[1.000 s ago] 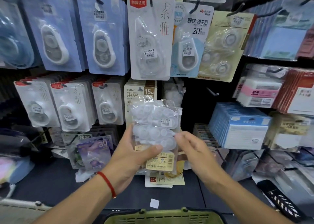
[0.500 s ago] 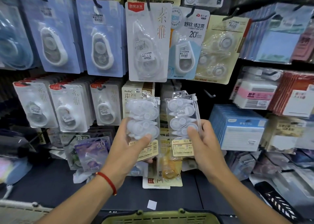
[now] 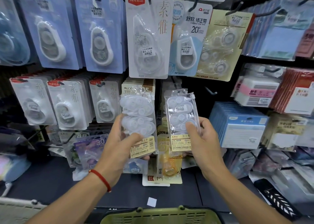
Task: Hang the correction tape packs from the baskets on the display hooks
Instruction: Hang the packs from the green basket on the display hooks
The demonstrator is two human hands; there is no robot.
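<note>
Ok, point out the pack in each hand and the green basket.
Left-hand pack [image 3: 137, 115]: head view, on the clear blister front.
Right-hand pack [image 3: 181, 112]: head view, on its clear front.
Green basket [image 3: 159, 216]: head view, on its near rim.

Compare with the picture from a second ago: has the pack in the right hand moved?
Yes. The right hand has carried its clear pack rightward, away from the left hand's pack, toward the blue boxes.

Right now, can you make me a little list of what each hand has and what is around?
left hand: holds a clear correction tape pack
right hand: holds a second clear pack
packs: upright, apart, side by side
bare hook: on the dark panel, above and right of the second pack
green basket: at the bottom edge
left wrist: red string band
</note>
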